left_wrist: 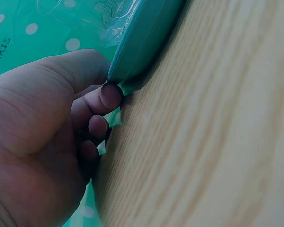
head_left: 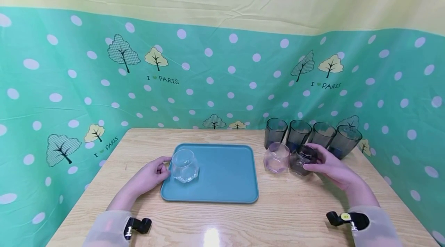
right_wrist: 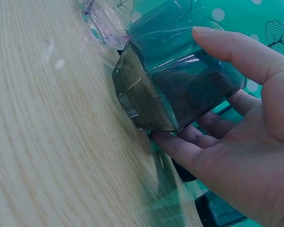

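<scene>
My left hand (head_left: 153, 175) is at the left edge of a blue tray (head_left: 226, 173). In the left wrist view its thumb and forefinger pinch the tray rim (left_wrist: 132, 52), the other fingers curled below. A clear glass with a faceted base (head_left: 185, 166) stands on the tray's left part. On the right, my right hand (head_left: 333, 167) grips a dark grey faceted glass (right_wrist: 180, 85), thumb on one side and fingers round the other. The glass's base is close over the wood in the right wrist view. Directly left of it stands a pinkish faceted glass (head_left: 276, 158).
Behind the right hand stand several tall dark glasses in a row, the leftmost (head_left: 275, 133) behind the pinkish glass and the rightmost (head_left: 345, 140) near the table's right edge. A green dotted cloth (head_left: 215, 69) hangs behind the wooden table (head_left: 271, 216).
</scene>
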Available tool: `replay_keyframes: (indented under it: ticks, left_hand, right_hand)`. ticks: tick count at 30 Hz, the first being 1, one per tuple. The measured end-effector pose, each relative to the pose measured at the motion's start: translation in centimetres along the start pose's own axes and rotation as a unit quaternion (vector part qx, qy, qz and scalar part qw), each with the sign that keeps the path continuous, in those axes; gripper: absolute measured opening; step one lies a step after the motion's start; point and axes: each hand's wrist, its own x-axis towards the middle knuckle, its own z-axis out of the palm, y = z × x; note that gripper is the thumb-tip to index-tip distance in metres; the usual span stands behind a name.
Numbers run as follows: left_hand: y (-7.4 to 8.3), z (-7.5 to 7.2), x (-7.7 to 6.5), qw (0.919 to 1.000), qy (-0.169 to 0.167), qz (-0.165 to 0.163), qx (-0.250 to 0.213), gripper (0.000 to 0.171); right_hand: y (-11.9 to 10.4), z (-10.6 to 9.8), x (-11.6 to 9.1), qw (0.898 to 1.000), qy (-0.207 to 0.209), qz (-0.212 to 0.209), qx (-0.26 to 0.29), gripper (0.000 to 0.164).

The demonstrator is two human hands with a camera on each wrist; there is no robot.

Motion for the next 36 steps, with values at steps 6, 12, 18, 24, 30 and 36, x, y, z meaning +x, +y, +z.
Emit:
replay_keyframes:
  ticks: [6, 12, 18, 24, 30, 36]
  left_hand:
    - [-0.01, -0.01, 0.01, 1.0, 0.0, 0.0, -0.002, 0.056]
    - [-0.02, 0.0, -0.07, 1.0, -0.001, 0.0, -0.005, 0.056]
    - [-0.05, 0.04, -0.1, 1.0, -0.001, -0.005, -0.008, 0.056]
    - [-0.02, 0.04, -0.1, 0.9999, 0.0, -0.005, -0.01, 0.056]
    - [0.03, 0.01, -0.06, 1.0, -0.001, -0.002, -0.007, 0.056]
    - [-0.01, -0.01, 0.02, 1.0, -0.002, 0.001, -0.005, 0.057]
  right_hand:
    - [0.11, -0.05, 0.06, 1.0, 0.001, 0.0, -0.004, 0.087]
    - [0.08, 0.01, 0.03, 1.0, 0.002, 0.0, -0.002, 0.087]
    - [0.03, 0.07, 0.0, 1.0, 0.001, 0.002, -0.002, 0.087]
    - [-0.02, 0.03, -0.05, 1.0, -0.006, -0.004, 0.004, 0.089]
    - [-0.05, -0.3, -0.2, 1.0, -0.009, -0.021, -0.001, 0.087]
    - [-0.54, -0.85, -0.59, 0.999, 0.001, -0.034, -0.013, 0.082]
